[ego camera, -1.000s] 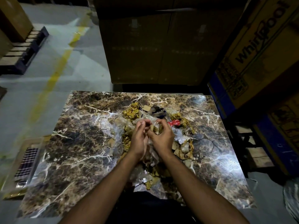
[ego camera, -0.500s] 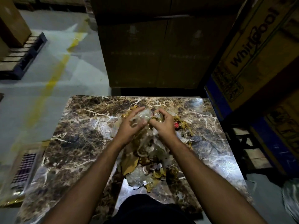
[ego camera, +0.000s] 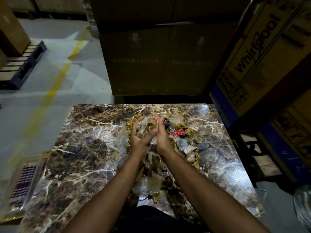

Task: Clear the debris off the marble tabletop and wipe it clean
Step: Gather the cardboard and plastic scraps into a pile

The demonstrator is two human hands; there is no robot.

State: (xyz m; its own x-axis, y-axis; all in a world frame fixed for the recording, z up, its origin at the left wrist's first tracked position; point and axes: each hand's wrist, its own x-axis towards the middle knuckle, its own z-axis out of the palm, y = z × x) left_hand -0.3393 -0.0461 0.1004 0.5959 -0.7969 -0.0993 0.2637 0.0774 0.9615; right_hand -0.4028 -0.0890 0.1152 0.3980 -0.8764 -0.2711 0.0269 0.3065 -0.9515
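While scooping to carry it off | left hand (ego camera: 140, 138) and right hand (ego camera: 160, 137) fingers curl round a scrap wad (ego camera: 145, 127) | more scraps (ego camera: 183, 140) beside fingers on marble (ego camera: 80, 148)

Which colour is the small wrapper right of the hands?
Red wrapper, seen in head view.

"What stood beyond the far edge?"
"Dark cardboard cartons (ego camera: 161, 61), stacked. At the right leaned a yellow-and-blue Whirlpool box (ego camera: 257, 52)."
"And the floor (ego camera: 55, 84)?"
"Grey concrete with a worn yellow line (ego camera: 55, 83). A pallet (ego camera: 21, 64) lay far left, a framed grille (ego camera: 21, 180) near left."
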